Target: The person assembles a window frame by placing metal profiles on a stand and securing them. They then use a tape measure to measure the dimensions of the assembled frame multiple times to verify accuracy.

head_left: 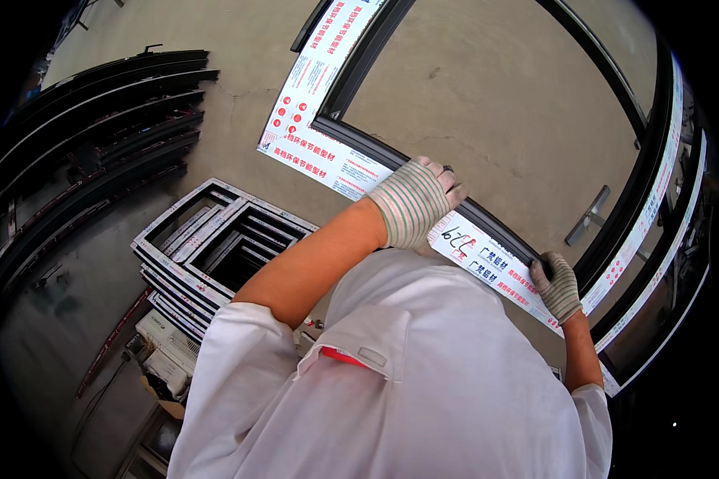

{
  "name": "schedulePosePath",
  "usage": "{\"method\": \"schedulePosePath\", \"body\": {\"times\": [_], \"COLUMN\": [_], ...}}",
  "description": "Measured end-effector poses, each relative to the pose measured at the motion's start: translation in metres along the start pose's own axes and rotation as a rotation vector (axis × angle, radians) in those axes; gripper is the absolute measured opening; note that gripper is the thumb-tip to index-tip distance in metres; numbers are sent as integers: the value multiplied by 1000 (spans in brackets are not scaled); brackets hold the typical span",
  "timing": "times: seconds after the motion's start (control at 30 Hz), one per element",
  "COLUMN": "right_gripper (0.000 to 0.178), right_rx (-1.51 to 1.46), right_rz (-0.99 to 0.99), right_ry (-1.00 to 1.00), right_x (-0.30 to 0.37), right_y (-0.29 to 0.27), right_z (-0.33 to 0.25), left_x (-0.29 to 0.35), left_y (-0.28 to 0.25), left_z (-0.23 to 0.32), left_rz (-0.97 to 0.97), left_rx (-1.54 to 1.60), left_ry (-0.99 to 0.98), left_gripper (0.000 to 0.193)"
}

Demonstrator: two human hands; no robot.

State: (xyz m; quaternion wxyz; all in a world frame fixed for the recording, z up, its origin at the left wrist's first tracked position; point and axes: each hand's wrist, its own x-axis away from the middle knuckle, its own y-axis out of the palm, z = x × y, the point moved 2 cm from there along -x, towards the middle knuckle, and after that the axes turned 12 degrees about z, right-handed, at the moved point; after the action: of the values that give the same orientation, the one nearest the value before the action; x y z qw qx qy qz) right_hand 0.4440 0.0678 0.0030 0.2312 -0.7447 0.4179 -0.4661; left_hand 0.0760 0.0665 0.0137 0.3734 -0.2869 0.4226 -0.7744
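Note:
A large dark window frame point(494, 226), its outer faces covered in white printed protective film, stands in front of me and extends away from my body. My left hand point(415, 201), in a striped knit glove, is closed over the near bar around its middle, fingers curled over the dark inner edge. Farther right along the same bar, my right hand point(558, 287), in a similar glove, grips it near the right corner. The undersides of both hands are hidden. Black handwritten marks show on the film between the hands.
Film-wrapped frames point(188, 267) lie stacked at my left. Beyond them rest several long dark profiles point(104, 148). A pale boxy machine point(168, 351) sits below the stack. More wrapped frames point(663, 271) stand close on the right. A grey handle point(589, 215) shows through the opening.

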Motion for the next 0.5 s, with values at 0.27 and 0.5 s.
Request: {"method": "schedulePosePath", "body": {"times": [0.27,0.5], "right_gripper": [36,44], "right_rx": [188,87], "right_rz": [462,489], "right_ry": [-218,-96], "right_x": [3,3], "right_y": [37,45], "right_z": [-2,1], "left_x": [24,32], "left_y": [-21,-22], "left_z": [-66,-93], "left_rz": [156,192], "left_rx": [-112,-105], "left_ry": [-322,-399], "left_gripper": [51,36]}}
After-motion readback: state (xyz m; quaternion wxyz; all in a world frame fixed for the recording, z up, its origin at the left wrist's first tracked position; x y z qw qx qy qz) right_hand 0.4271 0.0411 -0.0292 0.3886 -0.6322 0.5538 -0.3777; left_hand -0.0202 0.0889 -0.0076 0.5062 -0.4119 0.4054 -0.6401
